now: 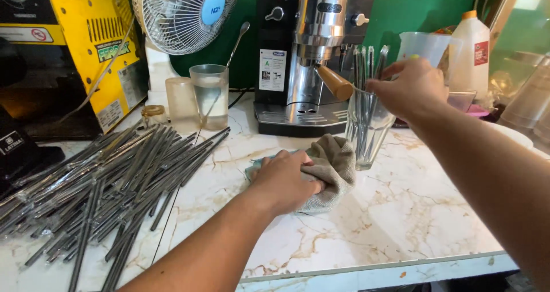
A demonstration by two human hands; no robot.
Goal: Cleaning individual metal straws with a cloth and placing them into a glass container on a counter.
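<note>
My left hand (283,180) presses down on a grey-green cloth (332,169) lying on the marble counter (401,212). My right hand (409,89) grips the rim of a tall clear glass (366,134) that stands just right of the cloth. Several long metal spoons (366,63) stand upright in that glass. A large pile of wrapped dark straws (109,183) covers the counter's left side.
A steel espresso machine (312,51) with a wooden-handled portafilter (335,83) stands at the back. Left of it are a water glass with a spoon (209,94), a frosted cup (181,104), a white fan (183,14) and a yellow machine (80,46). A measuring jug (424,46) and white bottle (470,51) stand back right.
</note>
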